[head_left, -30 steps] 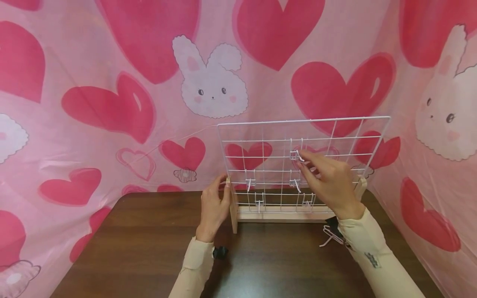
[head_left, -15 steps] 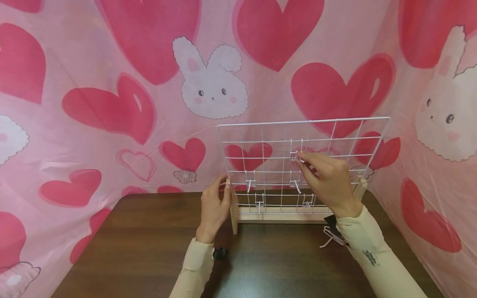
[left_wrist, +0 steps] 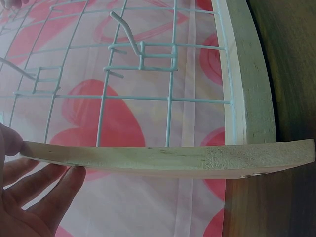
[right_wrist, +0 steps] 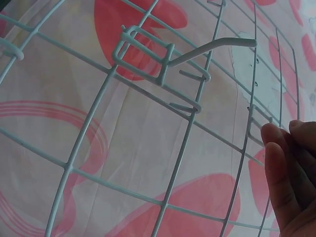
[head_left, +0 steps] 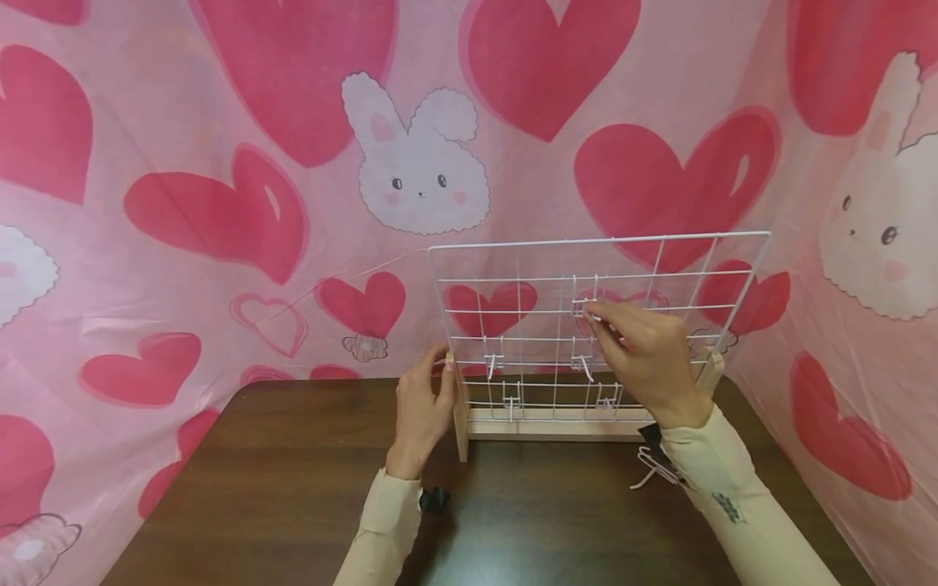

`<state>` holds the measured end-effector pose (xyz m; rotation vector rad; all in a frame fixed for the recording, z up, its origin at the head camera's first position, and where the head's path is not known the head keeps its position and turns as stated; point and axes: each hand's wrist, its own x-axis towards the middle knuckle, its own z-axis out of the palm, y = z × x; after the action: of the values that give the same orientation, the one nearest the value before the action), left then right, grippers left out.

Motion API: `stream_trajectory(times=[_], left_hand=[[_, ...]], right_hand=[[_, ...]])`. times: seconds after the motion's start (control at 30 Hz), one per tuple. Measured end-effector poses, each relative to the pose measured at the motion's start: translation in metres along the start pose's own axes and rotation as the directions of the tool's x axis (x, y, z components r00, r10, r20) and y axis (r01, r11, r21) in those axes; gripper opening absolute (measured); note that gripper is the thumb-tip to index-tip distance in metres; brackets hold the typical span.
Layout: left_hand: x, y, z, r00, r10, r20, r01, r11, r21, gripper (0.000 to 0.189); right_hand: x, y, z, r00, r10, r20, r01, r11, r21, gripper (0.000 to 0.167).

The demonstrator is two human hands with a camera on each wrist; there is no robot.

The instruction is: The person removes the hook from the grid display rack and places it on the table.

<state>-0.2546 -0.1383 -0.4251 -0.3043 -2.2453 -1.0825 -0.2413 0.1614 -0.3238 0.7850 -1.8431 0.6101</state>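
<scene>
A white wire grid panel (head_left: 601, 240) stands in a wooden base, with several white wire hooks hung on it. My right hand (head_left: 648, 358) pinches the prong of the uppermost hook (head_left: 579, 308), which sits on the grid's upper middle. The fingertips cover most of that prong. In the right wrist view, the same hook (right_wrist: 257, 129) is partly behind my fingers, and another hook (right_wrist: 165, 61) hangs closer. My left hand (head_left: 421, 407) grips the upper end of the wooden side post (head_left: 460, 423). Thumb and fingers lie on opposite sides of that post (left_wrist: 163, 159) in the left wrist view.
Loose white hooks (head_left: 655, 470) lie on the brown table (head_left: 278, 488) near my right forearm, beside a black item (head_left: 648, 434). Another small black object (head_left: 435, 499) is by my left sleeve. A pink cloth (head_left: 293, 220) printed with hearts and rabbits hangs behind the table.
My right fingertips have shifted slightly on the upper hook, and its prong, visible a second ago, is now mostly covered. The left hand holds the post as before.
</scene>
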Motion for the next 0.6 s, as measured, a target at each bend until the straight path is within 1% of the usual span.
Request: stream_trajectory(times=[0.13,0.17,0.2,0.23,0.33,0.37,0.4,0.47,0.53,0.6], left_hand=[[0.0000,-0.0012,0.0006,1.000,0.002,0.002,-0.002,1.000,-0.001,0.029],[0.0000,-0.0013,0.0005,1.000,0.003,0.002,-0.003,1.000,0.000,0.029],[0.0001,-0.0012,0.0004,1.000,0.001,0.003,-0.001,1.000,0.000,0.029],[0.0001,-0.0011,0.0004,1.000,0.000,0.004,0.000,1.000,0.001,0.029],[0.0001,-0.0009,0.0004,1.000,-0.001,0.000,0.001,1.000,0.005,0.028],[0.0001,-0.0007,0.0003,1.000,-0.001,-0.003,0.001,1.000,0.004,0.028],[0.0001,-0.0007,0.0004,1.000,-0.002,-0.003,0.002,1.000,0.004,0.028],[0.0000,-0.0007,0.0005,1.000,-0.004,-0.002,0.004,1.000,0.003,0.027],[-0.0001,-0.0006,0.0002,1.000,-0.005,-0.001,0.005,1.000,0.003,0.027],[-0.0004,-0.0005,-0.0002,1.000,-0.007,0.001,0.007,1.000,0.005,0.028]], right_hand=[[-0.0001,0.0000,0.0001,1.000,-0.006,-0.004,0.006,1.000,0.003,0.026],[-0.0001,0.0001,0.0001,1.000,-0.009,-0.005,0.009,1.000,0.003,0.020],[0.0002,0.0003,-0.0003,1.000,-0.011,0.002,0.011,1.000,-0.004,0.018],[0.0004,0.0004,-0.0006,1.000,-0.013,0.008,0.013,1.000,-0.012,0.022],[0.0011,0.0014,-0.0008,1.000,-0.020,0.016,0.021,1.000,-0.022,0.046],[0.0013,0.0020,-0.0007,1.000,-0.022,0.014,0.022,1.000,-0.020,0.050],[0.0018,0.0025,-0.0011,1.000,-0.024,0.018,0.025,0.999,-0.029,0.051],[0.0031,0.0032,-0.0013,1.000,-0.027,0.005,0.027,0.999,-0.025,0.047],[0.0053,0.0033,-0.0019,1.000,-0.027,-0.003,0.027,0.999,-0.035,0.046],[0.0079,0.0025,-0.0017,0.999,-0.022,-0.028,0.021,0.999,-0.029,0.050]])
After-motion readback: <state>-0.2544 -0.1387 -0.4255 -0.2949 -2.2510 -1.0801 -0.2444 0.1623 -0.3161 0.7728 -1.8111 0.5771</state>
